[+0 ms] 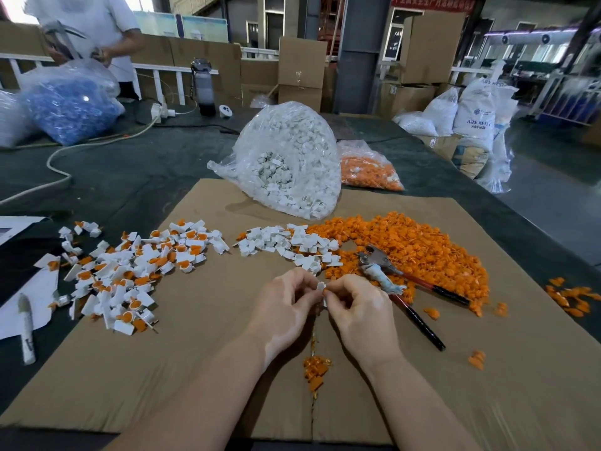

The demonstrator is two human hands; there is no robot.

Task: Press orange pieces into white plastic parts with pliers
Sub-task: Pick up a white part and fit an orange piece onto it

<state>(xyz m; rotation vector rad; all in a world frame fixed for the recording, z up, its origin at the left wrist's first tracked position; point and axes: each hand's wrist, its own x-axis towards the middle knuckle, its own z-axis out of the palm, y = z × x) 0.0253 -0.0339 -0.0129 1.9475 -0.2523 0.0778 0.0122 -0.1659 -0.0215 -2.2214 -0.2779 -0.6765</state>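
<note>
Over cardboard [201, 353], both hands [320, 304] pinch white part [320, 285] w/ orange pc.

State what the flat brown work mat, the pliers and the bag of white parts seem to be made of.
Flat brown work mat: likely matte cardboard, seamed down the middle. Red-and-black-handled pliers: dull grey metal head, handles seemingly coated. Clear bag of white parts: thin glossy plastic film, crinkled, see-through.

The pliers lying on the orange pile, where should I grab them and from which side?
Take the pliers by the two red and black handles, which splay toward you and to the right on bare cardboard. Come in from the right with the right hand; it is nearest, though both hands now pinch a white part. The metal head lies buried at the edge of the orange pieces, probably harder to grip.
</note>
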